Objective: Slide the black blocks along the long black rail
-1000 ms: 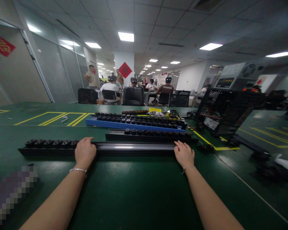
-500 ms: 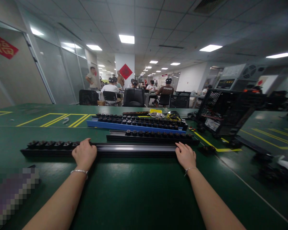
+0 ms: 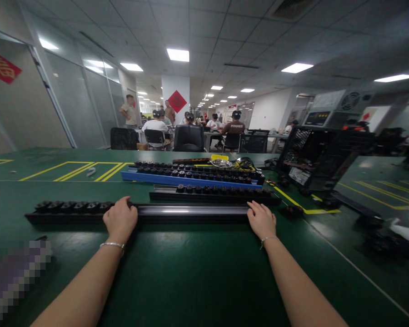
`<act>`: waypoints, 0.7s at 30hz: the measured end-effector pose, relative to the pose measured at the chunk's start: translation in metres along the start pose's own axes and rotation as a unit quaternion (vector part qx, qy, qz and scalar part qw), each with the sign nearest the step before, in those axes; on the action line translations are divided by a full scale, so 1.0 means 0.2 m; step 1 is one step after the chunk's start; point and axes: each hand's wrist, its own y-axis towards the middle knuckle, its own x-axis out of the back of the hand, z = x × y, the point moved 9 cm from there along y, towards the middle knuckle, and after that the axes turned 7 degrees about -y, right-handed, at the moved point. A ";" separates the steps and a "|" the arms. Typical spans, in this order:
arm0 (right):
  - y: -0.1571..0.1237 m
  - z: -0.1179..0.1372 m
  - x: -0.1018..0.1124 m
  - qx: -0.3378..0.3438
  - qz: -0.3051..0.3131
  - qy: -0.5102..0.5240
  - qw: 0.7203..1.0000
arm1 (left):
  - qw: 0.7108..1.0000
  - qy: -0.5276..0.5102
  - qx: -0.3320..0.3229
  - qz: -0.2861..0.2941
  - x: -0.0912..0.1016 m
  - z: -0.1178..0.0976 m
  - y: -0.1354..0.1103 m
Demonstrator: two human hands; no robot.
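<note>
A long black rail (image 3: 191,210) with a shiny metal groove lies crosswise on the green table (image 3: 197,272) in front of me. Several small black parts (image 3: 71,205) sit in a row along its left stretch. My left hand (image 3: 120,219) is curled over the rail just right of those parts, fingers closed on it. My right hand (image 3: 261,220) rests on the rail's right end, fingers bent over its edge.
Behind it lie a second black rail (image 3: 211,193) and a blue rail (image 3: 191,178), both lined with black parts. A black mesh computer case (image 3: 313,159) stands at the right. Yellow floor-style lines mark the table. Seated people and chairs fill the background.
Both hands stay on the rail; the left hand has shifted slightly. The view wobbles a little with my head.
</note>
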 end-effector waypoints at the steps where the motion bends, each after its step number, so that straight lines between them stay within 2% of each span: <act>1: 0.00 0.00 0.00 0.001 0.001 -0.001 1.000 | 1.000 -0.001 -0.002 0.000 0.00 0.00 0.00; 13: 0.00 0.00 0.00 -0.002 0.013 -0.011 1.000 | 0.999 -0.010 -0.033 0.019 -0.04 -0.03 0.00; 21: 0.00 0.00 0.00 0.002 0.012 -0.008 1.000 | 1.000 0.008 0.011 0.018 -0.04 -0.02 -0.04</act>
